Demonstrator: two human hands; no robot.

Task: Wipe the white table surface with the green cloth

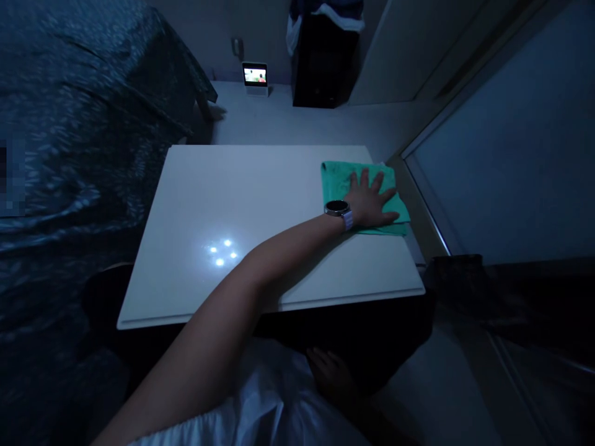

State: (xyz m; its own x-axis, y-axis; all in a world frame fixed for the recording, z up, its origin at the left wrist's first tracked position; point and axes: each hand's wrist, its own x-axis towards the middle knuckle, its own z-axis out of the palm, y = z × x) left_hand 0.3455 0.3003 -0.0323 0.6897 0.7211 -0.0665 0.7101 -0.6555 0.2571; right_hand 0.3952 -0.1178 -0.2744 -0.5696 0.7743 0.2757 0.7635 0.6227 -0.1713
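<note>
My left hand (369,204) lies palm down with fingers spread on a green cloth (334,176). The cloth is folded and rests flat at the right end of a white tabletop (242,186). A round dark-faced watch (337,207) with a pale strap sits on my left wrist, and that arm reaches across the table from the lower left. Low in the view, in dim light, my right hand (332,371) rests on my lap below the table edge. Its fingers look laid out with nothing in them.
Beyond the table, a small lit screen (255,75) stands on the floor near a black box-like cabinet (323,65) with cloth on top. A patterned dark cover (116,111) drapes at the left. A pale panel (511,155) stands at the right. Several light spots reflect on the tabletop.
</note>
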